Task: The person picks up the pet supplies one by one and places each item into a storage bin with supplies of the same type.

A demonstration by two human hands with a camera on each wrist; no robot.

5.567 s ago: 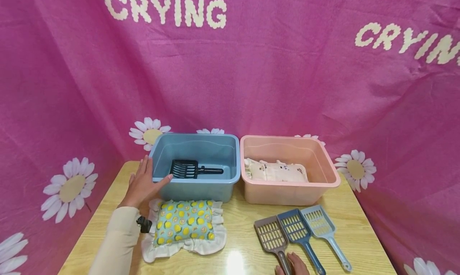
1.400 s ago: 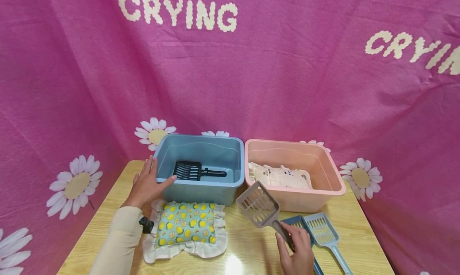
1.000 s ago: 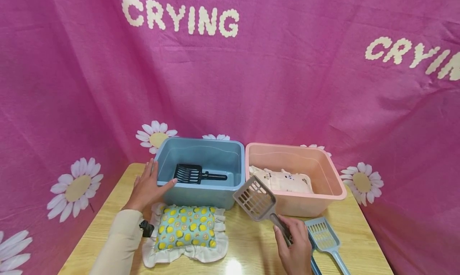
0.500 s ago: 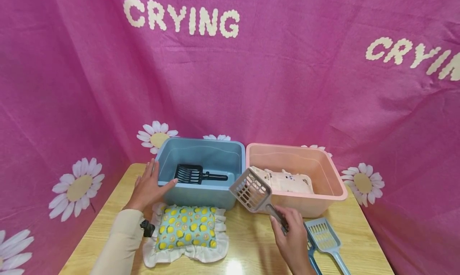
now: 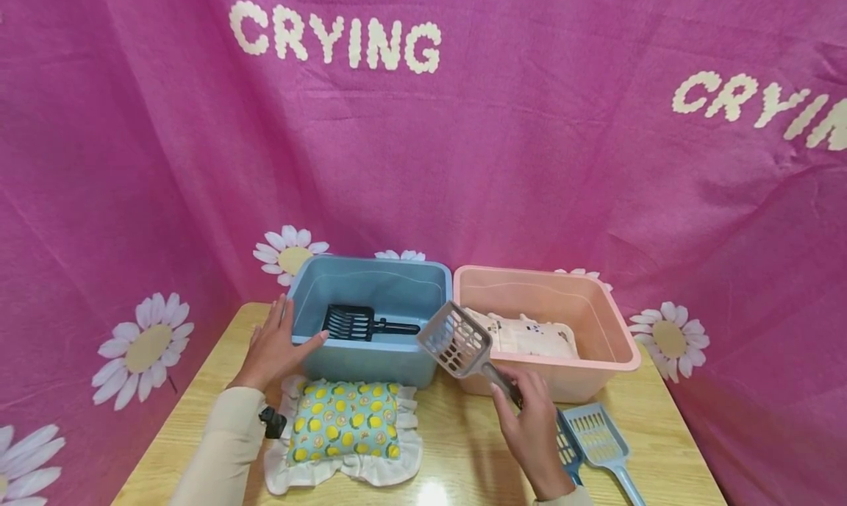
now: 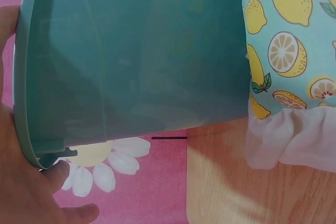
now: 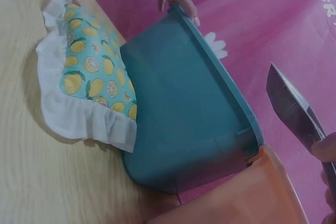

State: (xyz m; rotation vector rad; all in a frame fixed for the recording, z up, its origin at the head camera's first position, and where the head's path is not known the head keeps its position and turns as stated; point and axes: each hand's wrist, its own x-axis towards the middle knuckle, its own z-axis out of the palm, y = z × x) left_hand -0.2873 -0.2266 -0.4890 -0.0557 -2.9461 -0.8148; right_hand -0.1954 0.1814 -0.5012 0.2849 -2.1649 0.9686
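My right hand [image 5: 527, 421] grips the handle of a grey-brown slotted litter scoop [image 5: 458, 342]. The scoop's head is raised and tilted in front of where the two bins meet, overlapping both rims in the head view. My left hand [image 5: 273, 353] rests against the near left corner of the blue bin [image 5: 377, 366], fingers along its side and thumb lying on the front rim. Inside that bin lies a black slotted litter scoop [image 5: 351, 323]. To its right stands a pink bin [image 5: 549, 381] with a cream patterned cushion [image 5: 532, 337] in it.
A lemon-print pillow with white ruffles [image 5: 346, 425] lies in front of the blue bin. Dark blue [image 5: 567, 447] and light blue litter scoops [image 5: 598, 436] lie on the wooden table [image 5: 456, 447] at right. A pink curtain [image 5: 423, 160] hangs behind.
My right hand has taken the grey-brown scoop off the table, lifted it and moved it up and left toward the bins. My left hand has stayed at the blue bin's corner.
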